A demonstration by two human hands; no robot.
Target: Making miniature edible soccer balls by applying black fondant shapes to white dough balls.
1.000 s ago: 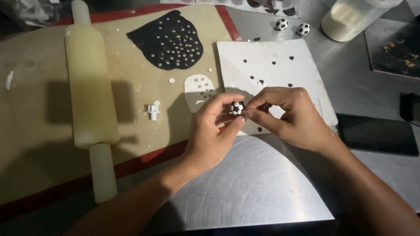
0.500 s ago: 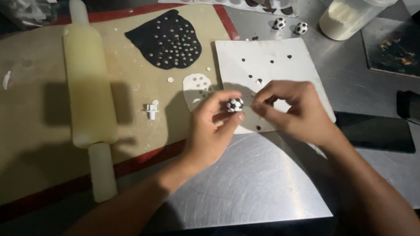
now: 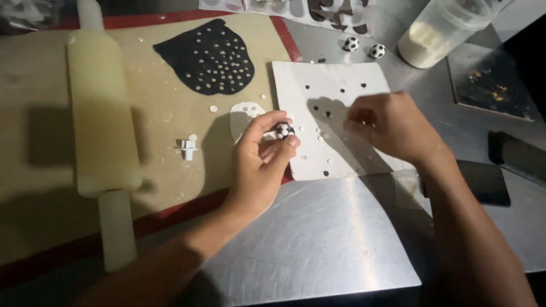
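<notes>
**Small ball in left hand, part-covered with black dots**

Left hand [image 3: 259, 165] fingertips are closed on a small white ball [image 3: 282, 130] carrying black dots, held just above the left edge of the white sheet [image 3: 341, 153]. Right hand [image 3: 392, 125] hovers over that sheet, fingers curled; whether they pinch a dot cannot be told. Judgement: work is midway. 2 finished balls [image 3: 363, 46] lie beyond the sheet's far edge; loose dots remain on it. A rolling pin [image 3: 102, 119] and black punched sheet [image 3: 207, 57] lie left of it.
</notes>
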